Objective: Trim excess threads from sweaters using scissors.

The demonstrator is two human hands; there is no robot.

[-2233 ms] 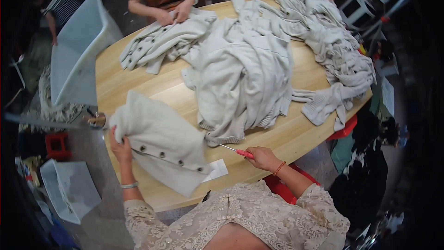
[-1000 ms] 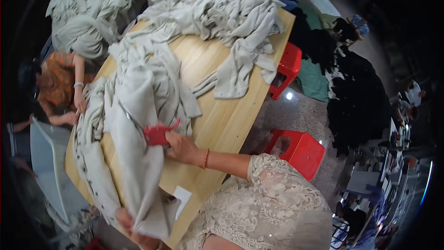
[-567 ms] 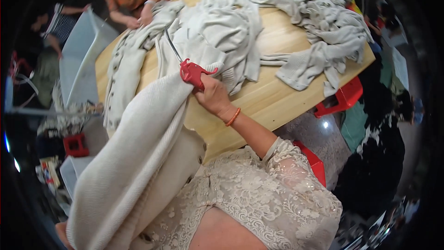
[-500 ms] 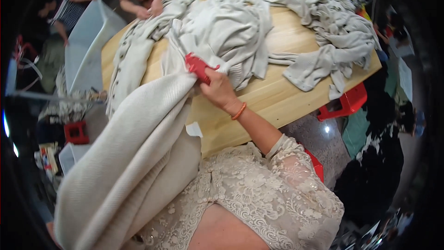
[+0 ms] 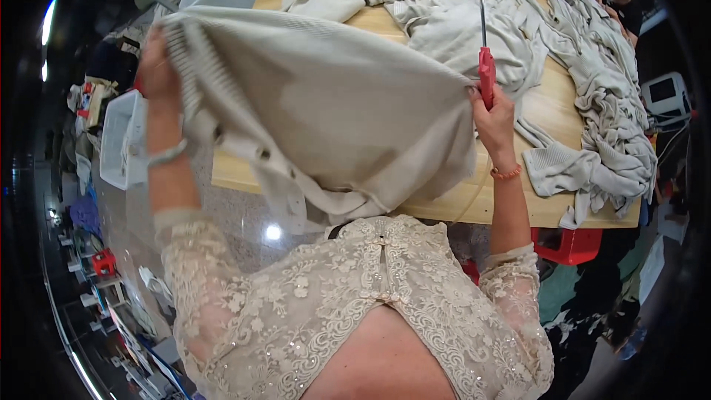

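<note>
stretching a beige knit cardigan [image 5: 326, 111] taut above the near edge of the wooden table [image 5: 555, 111], the left hand [image 5: 157, 55] is gripping its ribbed hem while the right hand [image 5: 495, 115] is pinching cloth against red-handled scissors [image 5: 485, 67]; the upright blade could be snagging the knit

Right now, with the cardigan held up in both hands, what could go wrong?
1. The right hand grips both the cardigan and red-handled scissors, blade pointing up and away; the tip could snag the knit or the garments piled behind it.
2. The left hand holds only a corner, so the cardigan may slip.
3. The raised cardigan hides part of the table.
</note>
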